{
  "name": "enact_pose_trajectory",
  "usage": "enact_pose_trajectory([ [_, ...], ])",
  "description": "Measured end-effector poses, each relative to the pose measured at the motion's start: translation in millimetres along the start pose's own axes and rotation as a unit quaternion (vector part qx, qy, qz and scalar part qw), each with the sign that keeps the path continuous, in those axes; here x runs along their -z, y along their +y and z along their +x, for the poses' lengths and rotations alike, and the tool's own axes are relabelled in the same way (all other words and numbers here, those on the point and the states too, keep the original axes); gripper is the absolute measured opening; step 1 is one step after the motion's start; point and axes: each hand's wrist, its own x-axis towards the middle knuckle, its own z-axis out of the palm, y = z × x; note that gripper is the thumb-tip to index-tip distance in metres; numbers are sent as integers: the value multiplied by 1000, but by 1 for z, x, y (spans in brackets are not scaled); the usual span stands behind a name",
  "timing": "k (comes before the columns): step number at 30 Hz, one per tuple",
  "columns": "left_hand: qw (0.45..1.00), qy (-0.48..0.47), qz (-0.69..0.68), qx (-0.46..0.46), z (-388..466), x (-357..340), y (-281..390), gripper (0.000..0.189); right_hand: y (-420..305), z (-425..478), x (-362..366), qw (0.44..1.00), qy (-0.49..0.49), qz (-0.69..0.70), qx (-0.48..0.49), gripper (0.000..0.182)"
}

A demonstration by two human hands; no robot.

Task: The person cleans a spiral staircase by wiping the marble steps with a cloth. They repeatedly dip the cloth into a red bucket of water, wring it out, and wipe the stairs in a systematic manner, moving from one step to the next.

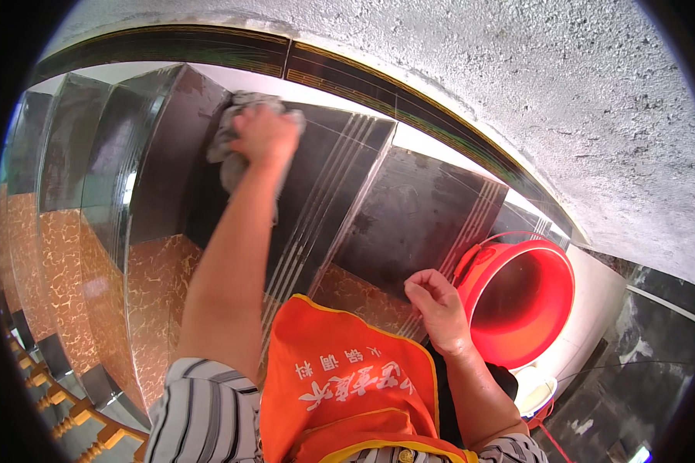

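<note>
My left hand (269, 134) presses a grey cloth (225, 136) onto the dark tile tread of a stair (307, 156), near its inner corner by the wall. The hand is slightly blurred, and its palm is hidden from view. Some of the cloth hangs out below the wrist. Over a lower dark tread (408, 214), my right hand (437, 307) is held with its fingers loosely curled and nothing visible in them. Just right of that hand is a red plastic bucket (556, 341), tilted in view, its inside shadowed.
More tiled steps (78, 139) rise at the left, with brown marbled tile (69, 278) along their ends. A wooden baluster railing (81, 414) stands lower left. Dark skirting (347, 63) borders the rough wall (527, 69). A white container (536, 388) sits below the bucket.
</note>
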Motion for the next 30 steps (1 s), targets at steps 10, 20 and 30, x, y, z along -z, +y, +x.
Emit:
enact_pose_trajectory([
  [10,905,-12,-199,-375,-82,7,36,43,3,9,17,999,44,-3,-2,7],
  [20,965,-27,-40,-257,-82,-15,57,43,6,17,0,1000,1,6,-10,8],
  [30,924,59,-166,-340,-26,10,-10,28,7,10,20,998,49,38,7,8],
])
